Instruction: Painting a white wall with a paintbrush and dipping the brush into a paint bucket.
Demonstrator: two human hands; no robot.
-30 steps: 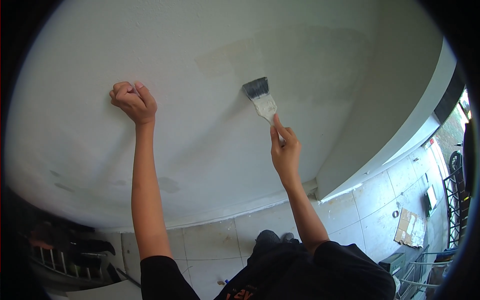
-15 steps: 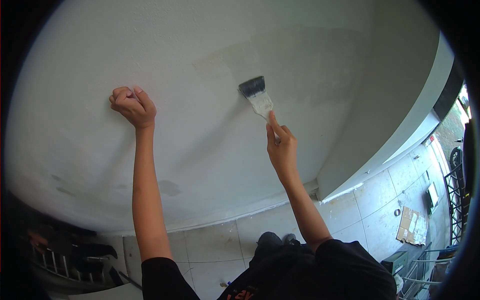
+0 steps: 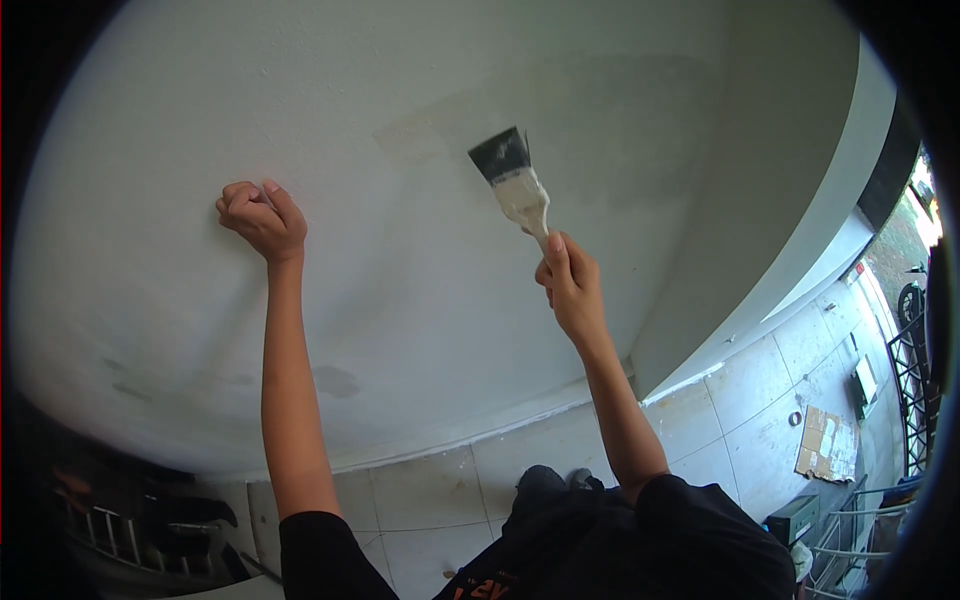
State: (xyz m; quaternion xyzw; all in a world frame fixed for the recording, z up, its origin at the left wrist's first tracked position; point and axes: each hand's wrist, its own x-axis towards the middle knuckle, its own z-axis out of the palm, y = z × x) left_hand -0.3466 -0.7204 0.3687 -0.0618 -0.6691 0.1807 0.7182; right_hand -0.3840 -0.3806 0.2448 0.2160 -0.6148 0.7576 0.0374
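While the right hand (image 3: 570, 285) grips the pale handle of a paintbrush (image 3: 515, 185), its dark bristles press flat against the white wall (image 3: 420, 90) beside a greyer patch. Further left, the left hand (image 3: 262, 218) is curled into a fist, knuckles touching the wall, holding nothing visible.

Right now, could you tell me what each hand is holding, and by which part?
The right hand grips a paintbrush by its handle's lower end. The left hand is a closed fist against the wall; contents untellable.
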